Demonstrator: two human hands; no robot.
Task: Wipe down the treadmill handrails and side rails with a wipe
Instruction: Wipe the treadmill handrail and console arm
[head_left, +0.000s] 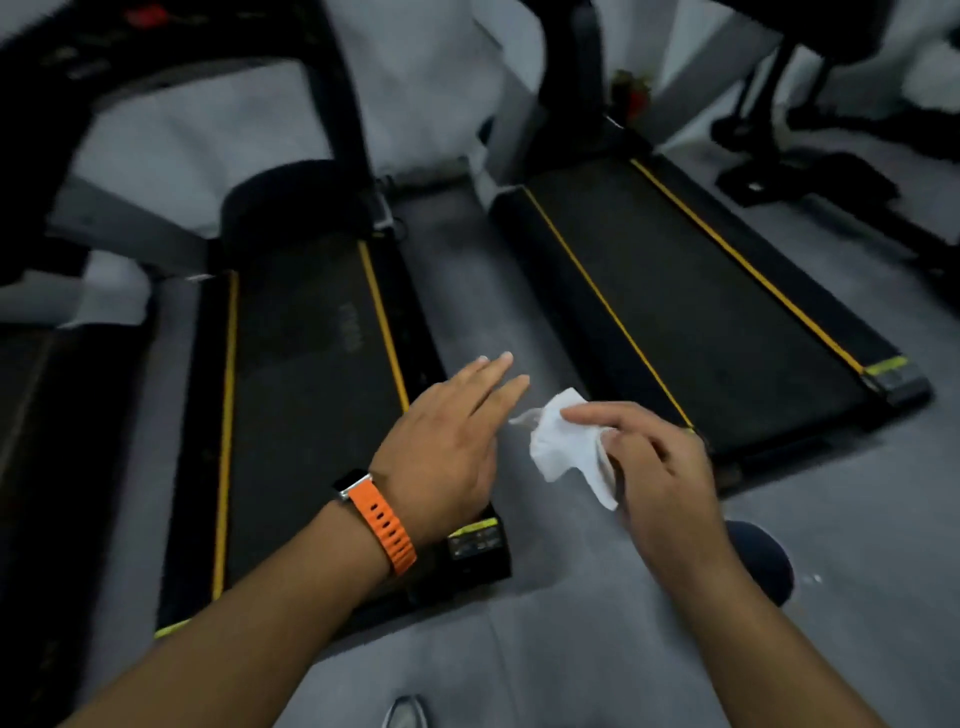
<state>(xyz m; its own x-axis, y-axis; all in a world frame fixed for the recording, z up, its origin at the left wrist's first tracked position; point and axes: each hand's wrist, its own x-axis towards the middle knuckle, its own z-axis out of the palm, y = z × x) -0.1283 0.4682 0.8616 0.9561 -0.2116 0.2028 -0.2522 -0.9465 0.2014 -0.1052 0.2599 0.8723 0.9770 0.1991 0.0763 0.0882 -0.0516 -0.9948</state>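
A crumpled white wipe (563, 447) hangs from my right hand (652, 457), whose fingers curl round it above the grey floor between two treadmills. My left hand (447, 441), with an orange watch strap on its wrist, is held flat with straight fingers just left of the wipe and does not touch it. The left treadmill (306, 395) has a black deck with yellow stripes along its side rails, and its black upright and handrail (332, 98) rise at the top. A second treadmill (685, 291) lies to the right.
Grey carpet (519, 597) runs between the two treadmills. Another black machine (52, 441) sits at the far left. Black equipment bases (800, 171) stand at the top right. A dark round object (763, 556) lies behind my right wrist.
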